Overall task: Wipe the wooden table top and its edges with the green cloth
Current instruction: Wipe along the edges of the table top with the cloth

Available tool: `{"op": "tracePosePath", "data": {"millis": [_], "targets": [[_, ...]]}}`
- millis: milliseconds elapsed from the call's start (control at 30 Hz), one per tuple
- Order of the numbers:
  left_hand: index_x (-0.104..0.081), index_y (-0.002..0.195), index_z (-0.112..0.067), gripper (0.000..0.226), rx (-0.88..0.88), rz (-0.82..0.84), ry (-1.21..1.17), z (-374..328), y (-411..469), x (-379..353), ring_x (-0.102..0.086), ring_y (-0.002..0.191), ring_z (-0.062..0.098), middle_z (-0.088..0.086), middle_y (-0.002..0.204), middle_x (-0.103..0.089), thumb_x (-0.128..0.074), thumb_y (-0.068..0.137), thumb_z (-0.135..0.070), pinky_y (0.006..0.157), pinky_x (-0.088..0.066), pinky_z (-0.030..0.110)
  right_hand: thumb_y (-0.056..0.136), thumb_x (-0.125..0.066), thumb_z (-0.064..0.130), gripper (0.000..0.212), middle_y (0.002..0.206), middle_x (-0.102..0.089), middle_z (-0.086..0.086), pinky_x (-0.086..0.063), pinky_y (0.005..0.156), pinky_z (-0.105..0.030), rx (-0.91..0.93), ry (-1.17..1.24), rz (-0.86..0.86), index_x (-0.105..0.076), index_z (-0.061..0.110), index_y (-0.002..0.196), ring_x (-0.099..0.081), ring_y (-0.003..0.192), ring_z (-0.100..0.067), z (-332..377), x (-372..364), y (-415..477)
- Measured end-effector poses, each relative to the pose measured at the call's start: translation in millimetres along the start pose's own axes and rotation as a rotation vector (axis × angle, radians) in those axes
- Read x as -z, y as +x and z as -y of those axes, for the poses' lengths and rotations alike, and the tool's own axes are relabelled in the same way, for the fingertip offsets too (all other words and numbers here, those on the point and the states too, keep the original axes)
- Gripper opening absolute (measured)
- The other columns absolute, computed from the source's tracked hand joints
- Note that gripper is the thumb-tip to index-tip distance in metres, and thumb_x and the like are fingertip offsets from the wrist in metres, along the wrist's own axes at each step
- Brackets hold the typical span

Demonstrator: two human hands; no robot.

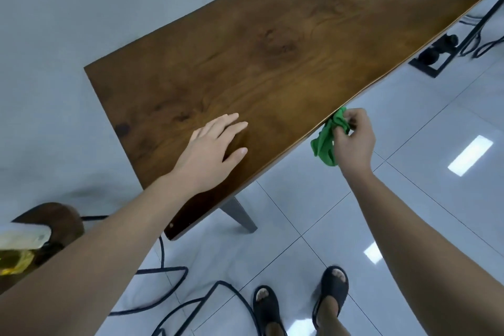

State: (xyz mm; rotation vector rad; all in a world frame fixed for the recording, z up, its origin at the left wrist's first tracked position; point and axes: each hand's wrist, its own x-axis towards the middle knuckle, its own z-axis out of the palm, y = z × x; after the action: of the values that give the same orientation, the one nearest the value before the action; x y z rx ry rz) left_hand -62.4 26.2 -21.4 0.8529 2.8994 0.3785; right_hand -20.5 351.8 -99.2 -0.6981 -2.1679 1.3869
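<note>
Green cloth (326,142) is bunched in my right hand (354,139), at the long edge of the table (272,49), on the side facing the tiled floor (436,128). The fingers and thumb of that hand are curled round the cloth and pinch it. The upper part of the bunch touches the edge of the wood. The lower part hangs loose below my palm, off the table and over the tiles. Whether any cloth reaches under the top I cannot tell, as the edge hides it.

Left hand (212,150) lies palm down on the table top, near the short end closest to me. Its fingers are straight and slightly spread, with the thumb out to the side, and it holds nothing. My left forearm crosses the near short end of the table.

Table: dark brown wood with visible grain and a few knots. One grey leg (240,215) shows under the near end, slanting outward to the floor.

Other items noted:
- Black cables (162,254) run in loops over the tiles beside the near corner.
- My feet, in black sandals (335,285), stand on the tiles.
- A round brown stool (54,221) at my lower left carries a bottle (19,243) with yellow liquid and a pale top. It is blurred and no detail is readable.
- A black floor socket (433,58) with plugs in it is set in the tiles beyond the long edge, farther along, with more cables near it.
- Bright patches of light reflect on the tiles to my right.
</note>
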Motion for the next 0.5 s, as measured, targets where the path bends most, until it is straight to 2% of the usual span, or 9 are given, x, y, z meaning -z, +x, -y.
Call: {"op": "tracePosePath", "data": {"millis": [100,200,267,400,500], "targets": [[-0.037,0.168,-0.037,0.057,0.004,-0.017,0.032,17,-24,-3,-0.017,0.167,0.014,-0.012,0.179,-0.026,-0.043,0.115,-0.054,0.132,-0.017,0.045,0.088,-0.054,-0.003,0.029,0.101,-0.066,0.007,-0.055,0.088,-0.037,-0.042,0.015,-0.025,-0.058,0.022,0.103,-0.059,0.090,0.000,4,-4,-3],[-0.036,0.169,-0.038,0.056,0.011,-0.022,0.056,29,-38,-9,-0.016,0.168,0.012,-0.012,0.180,-0.026,-0.038,0.116,-0.055,0.132,-0.013,0.042,0.085,-0.053,0.000,0.031,0.099,-0.066,0.007,-0.060,0.090,-0.054,-0.069,0.023,-0.044,-0.057,0.027,0.100,-0.062,0.093,-0.011,6,-8,-8],[-0.036,0.169,-0.038,0.055,0.013,-0.027,0.053,31,-40,-11,-0.016,0.168,0.012,-0.012,0.179,-0.027,-0.036,0.117,-0.054,0.133,-0.013,0.044,0.083,-0.053,0.001,0.031,0.103,-0.067,0.002,-0.059,0.089,-0.058,-0.075,0.022,-0.044,-0.057,0.026,0.099,-0.064,0.097,-0.020,11,-12,-21],[-0.039,0.168,-0.037,0.053,0.016,-0.049,0.044,26,-40,-12,-0.019,0.167,0.013,-0.011,0.178,-0.031,-0.036,0.117,-0.050,0.134,-0.018,0.048,0.085,-0.055,-0.008,0.033,0.107,-0.064,-0.002,-0.056,0.089,-0.049,0.031,0.054,0.014,-0.059,0.020,0.102,-0.062,0.102,-0.017,28,-28,-88],[-0.040,0.168,-0.036,0.052,0.010,-0.068,0.046,24,-42,-12,-0.020,0.167,0.014,-0.010,0.177,-0.033,-0.037,0.117,-0.048,0.134,-0.020,0.048,0.084,-0.058,-0.013,0.044,0.109,-0.060,0.002,-0.056,0.078,-0.041,0.099,0.108,0.139,-0.061,0.026,0.103,-0.060,0.104,-0.012,42,-48,-162]]}}
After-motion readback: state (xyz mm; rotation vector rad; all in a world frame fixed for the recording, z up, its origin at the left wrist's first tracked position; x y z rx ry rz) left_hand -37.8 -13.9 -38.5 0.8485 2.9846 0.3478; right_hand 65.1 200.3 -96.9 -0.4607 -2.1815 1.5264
